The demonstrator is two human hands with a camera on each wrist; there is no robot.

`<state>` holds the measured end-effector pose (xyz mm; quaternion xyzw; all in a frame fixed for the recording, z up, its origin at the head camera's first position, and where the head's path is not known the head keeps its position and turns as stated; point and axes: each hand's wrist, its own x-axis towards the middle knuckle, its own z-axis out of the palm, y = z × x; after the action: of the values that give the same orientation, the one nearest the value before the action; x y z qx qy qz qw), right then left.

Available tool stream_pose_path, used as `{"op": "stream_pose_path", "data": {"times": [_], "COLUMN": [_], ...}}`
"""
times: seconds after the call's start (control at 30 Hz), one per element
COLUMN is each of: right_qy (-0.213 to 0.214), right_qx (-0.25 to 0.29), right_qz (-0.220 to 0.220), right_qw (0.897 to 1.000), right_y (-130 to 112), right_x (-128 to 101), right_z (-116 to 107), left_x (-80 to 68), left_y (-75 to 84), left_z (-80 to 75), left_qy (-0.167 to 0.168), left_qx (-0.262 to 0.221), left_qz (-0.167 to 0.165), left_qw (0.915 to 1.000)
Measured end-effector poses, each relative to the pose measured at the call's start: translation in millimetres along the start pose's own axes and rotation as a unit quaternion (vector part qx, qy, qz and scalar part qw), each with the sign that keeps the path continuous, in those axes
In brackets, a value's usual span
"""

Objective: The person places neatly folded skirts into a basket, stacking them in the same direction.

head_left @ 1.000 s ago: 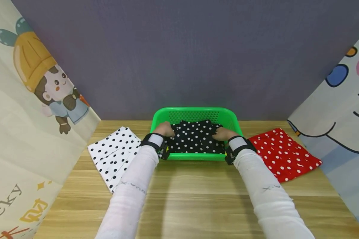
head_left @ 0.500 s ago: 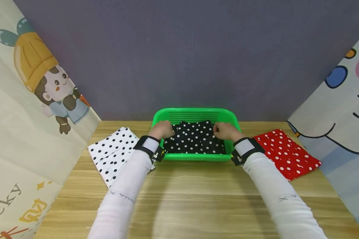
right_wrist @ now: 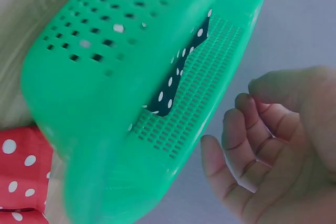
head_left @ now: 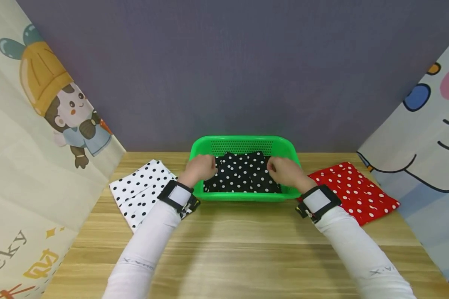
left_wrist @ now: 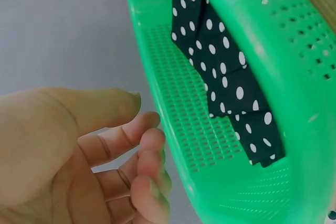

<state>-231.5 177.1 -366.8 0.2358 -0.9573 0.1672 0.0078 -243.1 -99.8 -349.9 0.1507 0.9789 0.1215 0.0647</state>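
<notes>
Three folded polka-dot cloths are in view, and one basket. The black cloth with white dots lies inside the green perforated basket, which stands at the back of the wooden surface, against the grey wall. The white cloth with black dots lies on the surface just left of the basket, and the red cloth with white dots just right of it.

Two hands hang over the basket. The left hand is above the basket's left edge, the right hand above its right edge, each beside the black cloth. In the wrist views both hands have their fingers loosely curled and slightly apart, gripping nothing; the right hand's fingers curl the same way, clear of the basket's wall.

Each forearm wears a white sleeve and a black wrist strap; the left forearm crosses the near corner of the white cloth and hides it. Printed cartoon panels stand at either side of the surface.

From the head view the hands cover the side edges of the black cloth, so whether any fingertip touches it there cannot be told.
</notes>
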Motion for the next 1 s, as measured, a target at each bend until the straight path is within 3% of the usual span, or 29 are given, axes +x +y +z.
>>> {"op": "stream_pose_path", "data": {"times": [0.3,0.47,0.63,1.0], "right_qy": [0.05,0.083,0.108,0.114], "right_qx": [-0.016,-0.019,-0.022,-0.005], "right_qz": [-0.007,-0.014,-0.017,-0.008], "right_qw": [0.999,0.996,0.994,0.993], "right_y": [-8,-10,-13,-34], "right_x": [-30,-47,-63,-88], "right_z": [12,16,23,38], "left_x": [-29.2,-44.2,-58.9,-89.3], "left_y": [-1.5,-3.1,-4.6,-11.0], "left_z": [16.6,26.0,36.4,58.5], "left_qy": [0.05,0.101,0.142,0.182], "left_qx": [-0.023,-0.028,-0.028,-0.02], "left_qz": [0.024,0.049,0.053,0.075], "left_qw": [0.9982,0.9933,0.9881,0.9802]}}
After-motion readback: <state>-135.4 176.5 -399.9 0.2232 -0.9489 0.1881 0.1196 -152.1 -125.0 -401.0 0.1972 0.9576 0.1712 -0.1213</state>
